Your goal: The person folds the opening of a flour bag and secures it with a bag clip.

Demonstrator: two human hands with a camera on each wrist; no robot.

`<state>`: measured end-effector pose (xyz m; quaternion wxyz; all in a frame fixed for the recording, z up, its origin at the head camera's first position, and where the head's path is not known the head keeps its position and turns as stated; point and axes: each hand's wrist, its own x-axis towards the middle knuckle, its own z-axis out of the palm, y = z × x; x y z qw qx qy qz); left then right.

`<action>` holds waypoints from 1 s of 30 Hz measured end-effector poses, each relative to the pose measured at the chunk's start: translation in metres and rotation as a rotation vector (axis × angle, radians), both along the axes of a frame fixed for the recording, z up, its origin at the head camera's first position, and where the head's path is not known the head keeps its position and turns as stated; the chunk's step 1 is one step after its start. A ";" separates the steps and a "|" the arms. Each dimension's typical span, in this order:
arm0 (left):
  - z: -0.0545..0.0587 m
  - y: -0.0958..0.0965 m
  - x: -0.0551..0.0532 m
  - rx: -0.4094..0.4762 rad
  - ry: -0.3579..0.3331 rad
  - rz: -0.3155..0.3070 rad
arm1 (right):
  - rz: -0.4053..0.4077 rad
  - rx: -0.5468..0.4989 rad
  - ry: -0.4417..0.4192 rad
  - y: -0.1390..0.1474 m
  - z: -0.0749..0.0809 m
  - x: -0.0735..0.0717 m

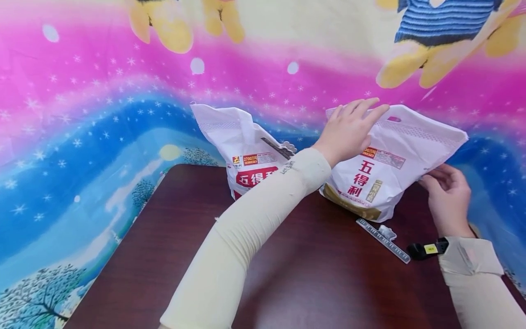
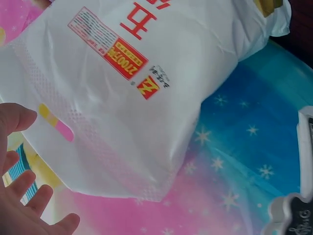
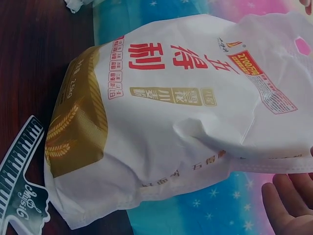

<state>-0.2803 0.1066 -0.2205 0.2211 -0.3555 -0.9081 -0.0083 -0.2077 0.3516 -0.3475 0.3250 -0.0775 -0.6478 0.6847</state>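
Observation:
A white flour bag (image 1: 361, 173) with red lettering and a gold base stands on the right of the table. My left hand (image 1: 347, 132) is at its top edge; in the left wrist view this hand (image 2: 29, 191) has its fingers spread, gripping nothing. Beside the bag's right edge is my right hand (image 1: 449, 198), fingers loosely bent; in the right wrist view its fingers (image 3: 288, 200) lie by the bag's side seam, and any contact is unclear. A keyboard-patterned clip (image 1: 382, 240) lies in front of the bag.
To the left stands a second white flour bag (image 1: 222, 123), its top folded, with a similar clip (image 1: 279, 148) on it. My left forearm partly covers it. The dark wooden table (image 1: 164, 256) meets a colourful printed cloth (image 1: 102, 114) behind.

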 end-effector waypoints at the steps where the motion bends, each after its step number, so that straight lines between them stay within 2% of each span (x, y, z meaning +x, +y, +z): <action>1: 0.001 0.002 0.001 -0.005 0.001 -0.003 | -0.001 0.007 0.002 0.000 0.000 -0.001; 14: 0.011 0.027 -0.001 -0.036 -0.052 -0.014 | 0.070 0.031 0.036 0.011 -0.001 -0.002; 20: 0.014 0.038 -0.003 -0.067 -0.043 -0.020 | 0.060 0.060 0.018 0.012 0.004 -0.001; 23: 0.013 0.041 -0.004 -0.083 -0.034 -0.019 | 0.044 0.116 -0.007 0.013 0.008 -0.001; 26: 0.013 0.043 -0.006 -0.089 -0.034 -0.023 | 0.014 0.215 -0.060 0.015 0.011 -0.001; 30: 0.012 0.043 -0.010 -0.082 -0.025 -0.055 | -0.002 0.284 -0.100 0.018 0.014 0.000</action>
